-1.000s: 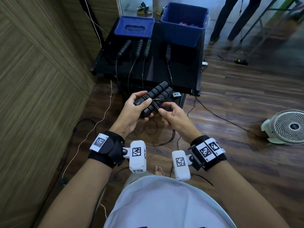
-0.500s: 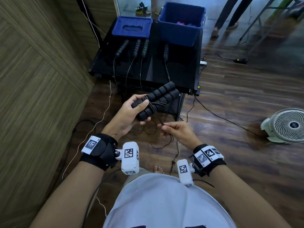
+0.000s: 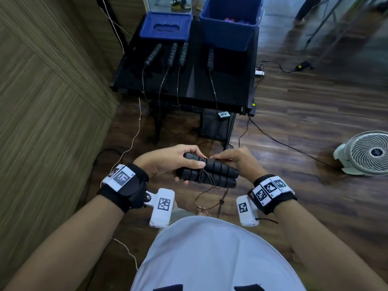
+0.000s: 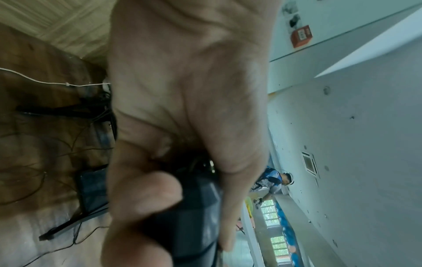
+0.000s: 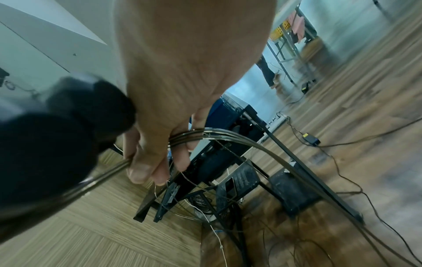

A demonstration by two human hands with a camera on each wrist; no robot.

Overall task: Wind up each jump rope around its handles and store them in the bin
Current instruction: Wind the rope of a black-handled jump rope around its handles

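Two black foam handles [image 3: 218, 175] of one jump rope lie side by side, level, in front of my body. My left hand [image 3: 189, 168] grips their left end, thumb on top. Thin dark cord [image 3: 204, 175] is wound around their middle. My right hand [image 3: 216, 158] pinches the cord just above the handles. A loose loop of cord [image 3: 207, 194] hangs below. In the right wrist view my right hand [image 5: 160, 162] holds several cord strands [image 5: 228, 137]. In the left wrist view my left hand [image 4: 182, 198] wraps the handles [image 4: 198, 216].
On the black table [image 3: 231, 89] ahead lie several more rope handles [image 3: 173, 53], their cords hanging over the front edge. A blue bin [image 3: 228, 24] stands at the back right, a blue lid [image 3: 165, 26] beside it. A white fan [image 3: 365, 153] sits on the floor at right.
The handles came closer to my body and turned level. My right hand rose from below the handles, bringing the cord up over their top.
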